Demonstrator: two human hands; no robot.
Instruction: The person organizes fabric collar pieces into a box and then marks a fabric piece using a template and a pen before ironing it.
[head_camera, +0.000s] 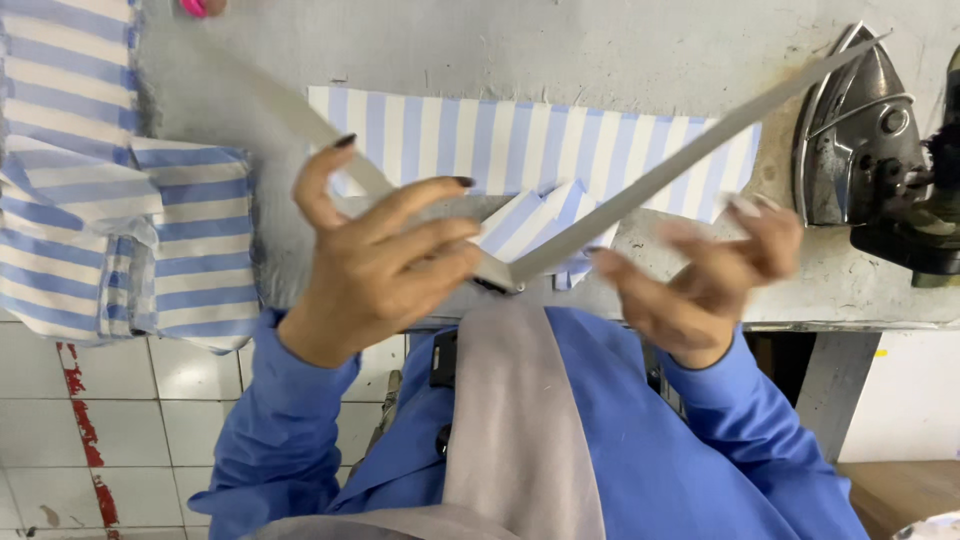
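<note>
nearest the camera, blue sleeves and a grey scarf are seen. a grey folded strip (560, 245), bent into a v, is pinched near its crease by the left hand (385, 255), fingers curled, so both arms stay lifted over the striped cloth piece (520, 145) laid flat beyond. the right hand (715, 275) is blurred; its grip cannot be told. an iron (865, 140) is parked far right, striped pieces (110, 200) stacked left.

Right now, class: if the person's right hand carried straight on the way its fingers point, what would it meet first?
Probably the grey metal strip crossing just beyond the right hand, then the striped fabric piece on the table. The hand is blurred and depth is unclear, so this is a judgement.
</note>
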